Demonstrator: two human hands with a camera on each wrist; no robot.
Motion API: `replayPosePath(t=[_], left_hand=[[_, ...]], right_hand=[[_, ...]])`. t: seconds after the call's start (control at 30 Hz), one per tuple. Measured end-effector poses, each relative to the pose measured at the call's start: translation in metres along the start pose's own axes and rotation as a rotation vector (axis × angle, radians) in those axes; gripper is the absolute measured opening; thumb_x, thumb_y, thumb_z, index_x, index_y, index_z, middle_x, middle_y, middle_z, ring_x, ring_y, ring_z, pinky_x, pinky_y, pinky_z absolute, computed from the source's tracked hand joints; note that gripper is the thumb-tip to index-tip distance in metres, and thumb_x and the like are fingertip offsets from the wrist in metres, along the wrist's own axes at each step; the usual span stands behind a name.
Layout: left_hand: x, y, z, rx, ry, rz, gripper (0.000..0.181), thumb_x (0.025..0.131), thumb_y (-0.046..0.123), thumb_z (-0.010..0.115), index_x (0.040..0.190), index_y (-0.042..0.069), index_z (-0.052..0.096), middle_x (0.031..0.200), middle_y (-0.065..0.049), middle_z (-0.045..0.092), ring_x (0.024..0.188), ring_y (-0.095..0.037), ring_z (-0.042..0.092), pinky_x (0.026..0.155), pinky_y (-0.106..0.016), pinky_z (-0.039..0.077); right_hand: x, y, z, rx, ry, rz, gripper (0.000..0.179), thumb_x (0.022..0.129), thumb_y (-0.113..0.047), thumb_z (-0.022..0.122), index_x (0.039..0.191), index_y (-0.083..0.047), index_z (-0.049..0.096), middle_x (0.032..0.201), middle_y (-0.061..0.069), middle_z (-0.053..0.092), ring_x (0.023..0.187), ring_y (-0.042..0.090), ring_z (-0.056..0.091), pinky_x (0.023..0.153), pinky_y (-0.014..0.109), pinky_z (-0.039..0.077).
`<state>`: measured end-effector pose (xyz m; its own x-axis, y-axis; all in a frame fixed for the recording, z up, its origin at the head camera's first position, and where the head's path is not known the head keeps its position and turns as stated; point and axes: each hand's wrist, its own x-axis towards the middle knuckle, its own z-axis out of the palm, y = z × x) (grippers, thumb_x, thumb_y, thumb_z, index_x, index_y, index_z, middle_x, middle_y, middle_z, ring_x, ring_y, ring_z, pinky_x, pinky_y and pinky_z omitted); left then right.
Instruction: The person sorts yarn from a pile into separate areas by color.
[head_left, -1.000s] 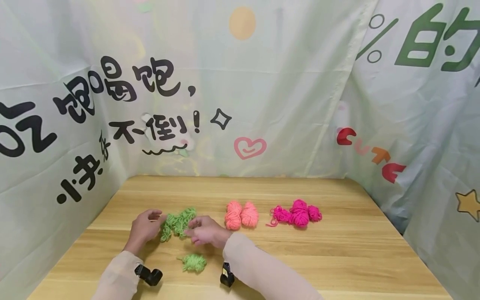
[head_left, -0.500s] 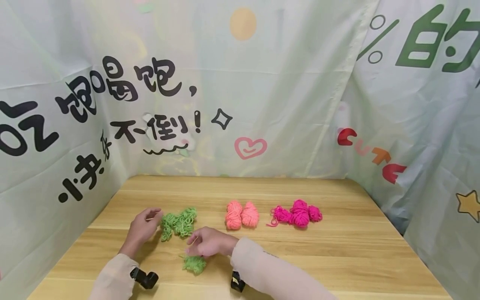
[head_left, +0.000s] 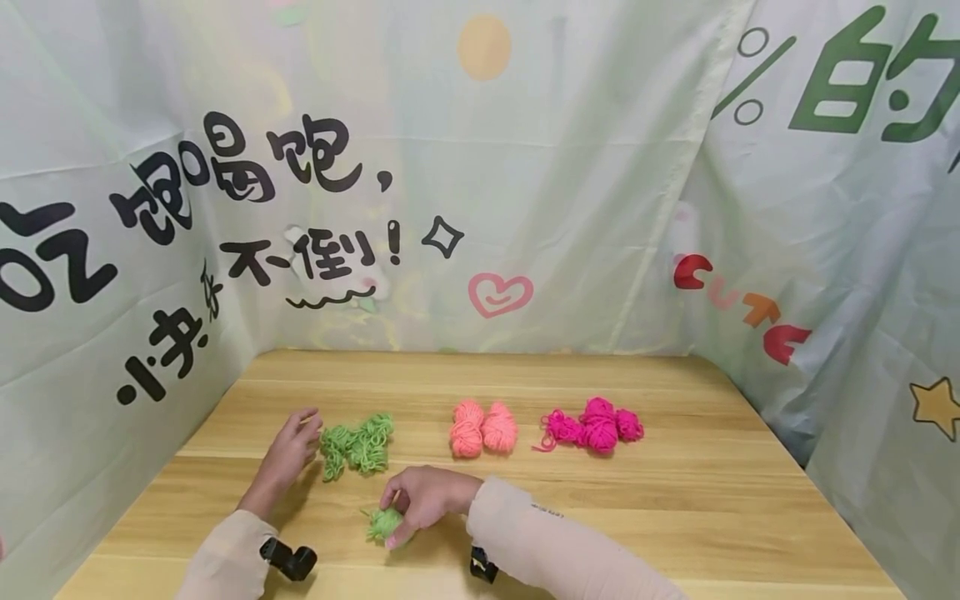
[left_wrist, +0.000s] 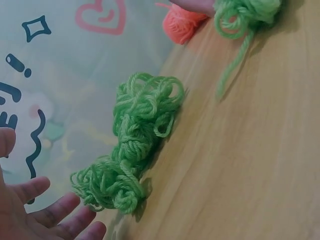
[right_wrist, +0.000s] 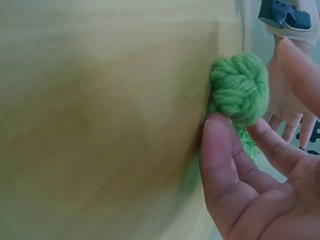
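My right hand (head_left: pixel 429 497) curls its thumb and fingers about a small ball of green yarn (head_left: pixel 384 523) near the front of the table. Up close in the right wrist view, fingertips sit against the underside of that ball (right_wrist: pixel 241 87). From it a loose tail of yarn hangs out, seen in the left wrist view. Farther back lies a loose, tangled heap of green yarn (head_left: pixel 358 446), several clumps joined in a row. Just left of this heap is my left hand (head_left: pixel 294 446), fingers spread and holding nothing; its fingertips are right at the heap's end in the left wrist view.
Two coral yarn bundles (head_left: pixel 483 430) lie at mid-table, side by side. To their right is a row of magenta yarn balls (head_left: pixel 600 427) with a loose strand. The wooden table (head_left: pixel 675 517) meets a printed cloth curtain (head_left: pixel 570 208) at its back and sides.
My right hand has left the tangled green heap, moved toward the table's front and taken hold of the small green yarn ball. The left hand has drawn slightly away from the heap, fingers straighter.
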<state>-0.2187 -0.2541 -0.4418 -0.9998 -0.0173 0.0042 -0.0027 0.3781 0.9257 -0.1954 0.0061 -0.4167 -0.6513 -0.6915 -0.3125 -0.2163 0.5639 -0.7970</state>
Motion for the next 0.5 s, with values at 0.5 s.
replayPosePath(t=[0.5], left_hand=[[-0.0073,-0.0080,-0.0038,0.036,0.011,0.000,0.066,0.106,0.045,0.028,0.149,-0.004,0.022,0.147,-0.032,0.028,0.133,-0.047,0.034,0.106,-0.056,0.035]], right_hand=[[0.0023,0.0088,0.0023,-0.082,0.033,-0.036,0.034,0.077,-0.010,0.083,0.106,-0.011,0.066,0.082,-0.002,0.057,0.074,0.010,0.053,0.069,0.023,0.045]])
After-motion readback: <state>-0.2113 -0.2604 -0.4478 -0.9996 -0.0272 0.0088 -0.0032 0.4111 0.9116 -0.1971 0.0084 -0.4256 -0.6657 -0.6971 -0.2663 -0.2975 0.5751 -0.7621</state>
